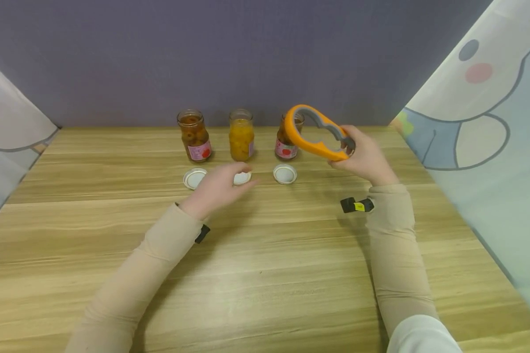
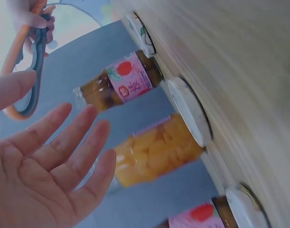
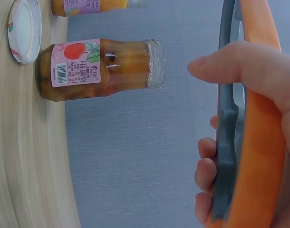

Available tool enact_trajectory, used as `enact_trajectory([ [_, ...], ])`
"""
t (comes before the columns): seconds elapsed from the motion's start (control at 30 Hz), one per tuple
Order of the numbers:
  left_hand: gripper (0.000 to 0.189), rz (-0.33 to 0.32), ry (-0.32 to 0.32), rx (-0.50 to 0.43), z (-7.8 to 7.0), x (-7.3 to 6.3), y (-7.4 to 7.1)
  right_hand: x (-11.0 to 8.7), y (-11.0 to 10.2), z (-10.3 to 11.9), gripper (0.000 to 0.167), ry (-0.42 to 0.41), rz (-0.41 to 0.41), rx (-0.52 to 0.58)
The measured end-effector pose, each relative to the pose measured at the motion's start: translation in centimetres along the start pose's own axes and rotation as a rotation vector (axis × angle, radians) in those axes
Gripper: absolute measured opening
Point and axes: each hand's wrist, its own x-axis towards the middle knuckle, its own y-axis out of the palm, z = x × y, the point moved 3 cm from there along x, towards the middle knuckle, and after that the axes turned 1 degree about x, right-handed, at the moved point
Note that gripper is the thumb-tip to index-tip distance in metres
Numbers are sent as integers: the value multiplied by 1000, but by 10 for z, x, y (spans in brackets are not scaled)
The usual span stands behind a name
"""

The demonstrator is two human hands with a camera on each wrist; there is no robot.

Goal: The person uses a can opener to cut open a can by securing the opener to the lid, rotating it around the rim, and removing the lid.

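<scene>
My right hand [image 1: 365, 156] grips one end of an orange jar opener [image 1: 318, 148] with a grey, scalloped inner lining, raised above the table. Its far loop overlaps the right jar [image 1: 286, 143] in the head view. Fingers and thumb wrap the opener's frame [image 3: 261, 142] in the right wrist view. My left hand [image 1: 217, 188], palm showing and fingers loosely spread in the left wrist view, holds nothing. It hovers by the middle lid [image 1: 243, 177], partly covering it. Behind that lid stands a lidless jar of yellow fruit [image 1: 241, 138]. Another lidless jar [image 1: 194, 136] with dark fruit stands left.
A white-lined lid [image 1: 193, 178] lies before the left jar, and another lid [image 1: 284, 174] before the right one. The jars stand in a row against a grey-blue back panel [image 1: 229, 59]. Printed cartoon curtains [image 1: 477, 132] flank the wooden table [image 1: 274, 274].
</scene>
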Motion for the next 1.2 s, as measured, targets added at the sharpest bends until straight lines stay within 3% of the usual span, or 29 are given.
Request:
enact_trajectory([
  [0.2,37,-58,18,-13,9,-16,-4,0,1,-1,66,7,10,8],
  [0.43,36,-32,8,-26,15,-20,-4,3,10,-3,69,5,21,64],
  [0.57,36,-41,4,-51,16,-23,-8,1,9,-10,71,40,33,143],
  [0.67,36,-44,-1,-84,16,-24,-10,-1,5,-20,72,66,61,141],
  [0.83,35,4,-17,-117,16,-22,-6,2,-2,-40,75,60,183,57],
  [1.07,36,31,-25,-110,15,-20,-1,17,-4,-70,73,-15,345,-140],
  [1.2,35,29,-26,-116,15,-21,0,25,3,-88,84,31,450,-228],
])
